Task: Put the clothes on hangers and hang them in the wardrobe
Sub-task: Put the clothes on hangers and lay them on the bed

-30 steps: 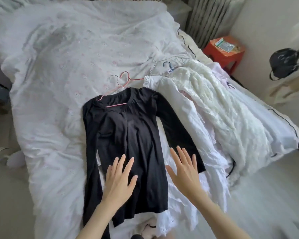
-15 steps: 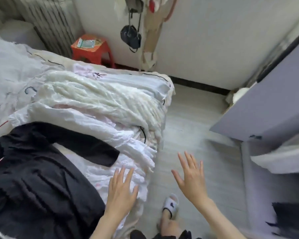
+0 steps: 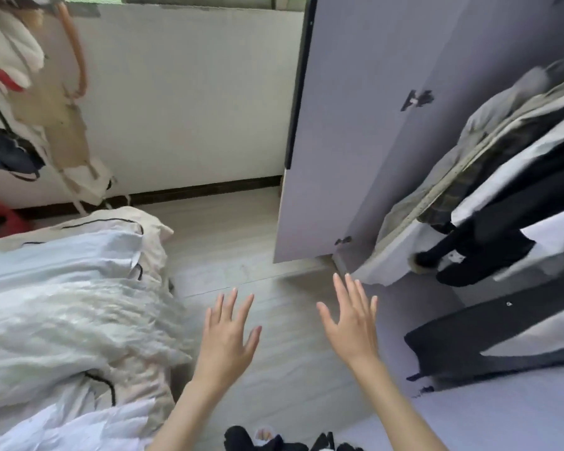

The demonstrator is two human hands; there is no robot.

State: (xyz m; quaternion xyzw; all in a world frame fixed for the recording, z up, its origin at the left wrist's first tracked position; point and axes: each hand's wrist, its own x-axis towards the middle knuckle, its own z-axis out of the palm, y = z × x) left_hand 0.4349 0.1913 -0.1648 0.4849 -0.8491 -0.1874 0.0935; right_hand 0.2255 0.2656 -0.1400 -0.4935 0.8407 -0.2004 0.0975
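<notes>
1. Both hands are holding nothing: left hand [image 3: 227, 333] and right hand [image 3: 352, 323] are hovering palm-down over the floor [image 3: 241, 242], fingers straight and spread.
2. Clothes [image 3: 62, 307], pale and white, are lying in a heap on the bed [image 3: 134, 395], just left of the left hand, not touching it.
3. Wardrobe [image 3: 469, 428] is standing to the right of the right hand, its door [image 3: 345, 125] swung open up ahead of that hand.
4. Dark and light garments [image 3: 489, 190] are hanging inside, up and right of the right hand.
5. Hangers: cannot tell, blurred.
</notes>
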